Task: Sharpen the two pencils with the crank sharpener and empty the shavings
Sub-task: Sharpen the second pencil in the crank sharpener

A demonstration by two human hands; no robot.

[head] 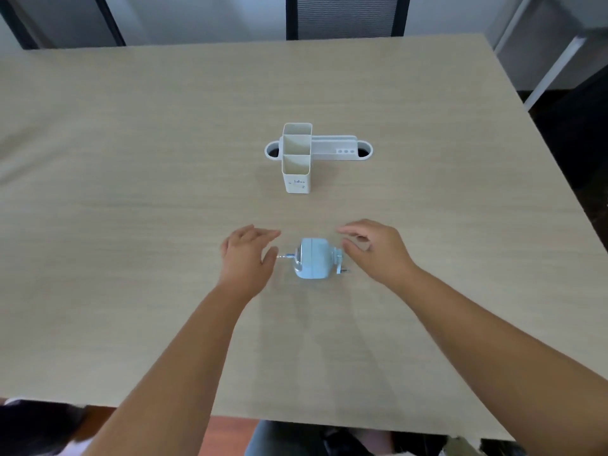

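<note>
A light blue crank sharpener [312, 258] stands on the wooden table [131, 192] between my hands. Its metal front end points left and its crank [339, 260] sits on the right side. My left hand [248, 255] hovers just left of the sharpener, fingers spread, holding nothing. To the sharpener's right, my right hand [371, 246] has its fingers curled loosely near the crank, apart from it. I see no pencils anywhere on the table.
A white desk organiser [297, 159] with three upright compartments and a low tray [332, 149] stands further back at the table's middle. Chairs stand beyond the far edge. The near table edge lies under my forearms.
</note>
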